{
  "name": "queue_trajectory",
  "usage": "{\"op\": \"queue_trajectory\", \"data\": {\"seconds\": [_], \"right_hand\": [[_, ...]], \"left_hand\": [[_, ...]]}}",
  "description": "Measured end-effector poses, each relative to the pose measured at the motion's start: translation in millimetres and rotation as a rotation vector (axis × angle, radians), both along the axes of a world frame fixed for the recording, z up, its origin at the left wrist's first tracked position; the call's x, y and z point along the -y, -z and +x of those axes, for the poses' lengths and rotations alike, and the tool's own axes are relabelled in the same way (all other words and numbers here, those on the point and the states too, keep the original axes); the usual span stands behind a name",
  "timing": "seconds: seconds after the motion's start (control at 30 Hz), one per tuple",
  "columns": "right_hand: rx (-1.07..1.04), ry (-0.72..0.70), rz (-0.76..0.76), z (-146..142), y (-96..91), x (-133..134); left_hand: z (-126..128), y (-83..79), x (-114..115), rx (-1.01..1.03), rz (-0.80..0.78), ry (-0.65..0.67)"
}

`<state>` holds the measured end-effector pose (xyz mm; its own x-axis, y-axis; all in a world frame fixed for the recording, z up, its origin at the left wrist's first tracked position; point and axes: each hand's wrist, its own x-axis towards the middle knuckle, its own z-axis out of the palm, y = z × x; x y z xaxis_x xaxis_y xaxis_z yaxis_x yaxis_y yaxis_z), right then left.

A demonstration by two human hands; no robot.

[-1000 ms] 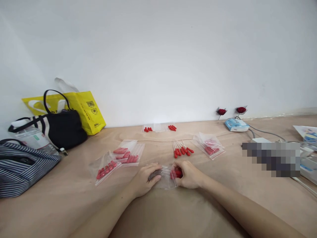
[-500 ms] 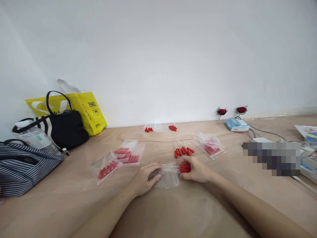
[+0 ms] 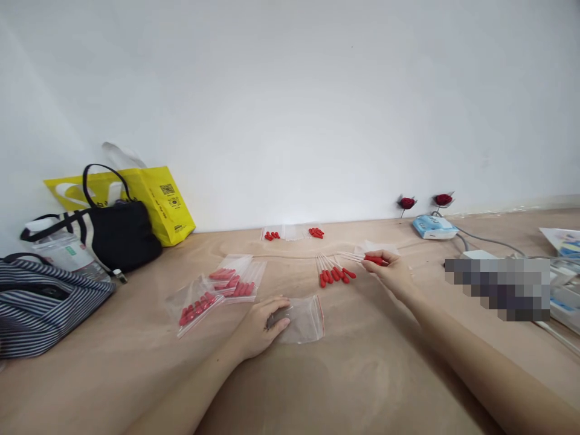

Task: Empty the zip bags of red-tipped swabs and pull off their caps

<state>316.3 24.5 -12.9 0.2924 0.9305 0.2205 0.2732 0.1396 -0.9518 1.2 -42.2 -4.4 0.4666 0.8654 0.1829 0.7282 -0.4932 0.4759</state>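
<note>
My left hand [image 3: 267, 326] is closed on the left end of a clear zip bag [image 3: 302, 320] lying flat, with its red-lined edge to the right. My right hand [image 3: 392, 275] grips several droppers [image 3: 374, 260] by their red bulbs, thin pale stems pointing left. A fan of loose red-bulbed droppers [image 3: 334, 275] lies just left of it, bulbs toward me. Behind my right hand a clear bag [image 3: 369, 246] shows in part, the rest of it hidden.
Filled zip bags [image 3: 199, 308] overlap at the left, and more bags with red bulbs [image 3: 272, 235] lie by the wall. A striped bag [image 3: 54, 308], black bag [image 3: 127, 235] and yellow bag [image 3: 170, 208] stand left. A blue packet [image 3: 435, 226], red flowers [image 3: 406, 203] and cables are right.
My right hand has moved away from the bag, to the right and farther off, carrying the droppers. My left hand has stayed at the bag's left end.
</note>
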Motion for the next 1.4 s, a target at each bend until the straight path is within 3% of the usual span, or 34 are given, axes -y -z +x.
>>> {"op": "queue_trajectory", "data": {"seconds": [0.1,0.23,0.7,1.4], "right_hand": [[0.153,0.204,-0.015,-14,9.4,-8],[0.223,0.275,-0.056,-23,16.2,-15],[0.183,0.080,-0.199,-37,25.2,-18],[0.392,0.056,-0.134,-38,20.0,-6]], "left_hand": [[1,-0.5,0,-0.001,0.012,0.008],[0,-0.5,0,-0.009,0.017,0.010],[0,-0.1,0,0.013,0.020,0.016],[-1,0.0,0,-0.022,0.035,0.026]]}}
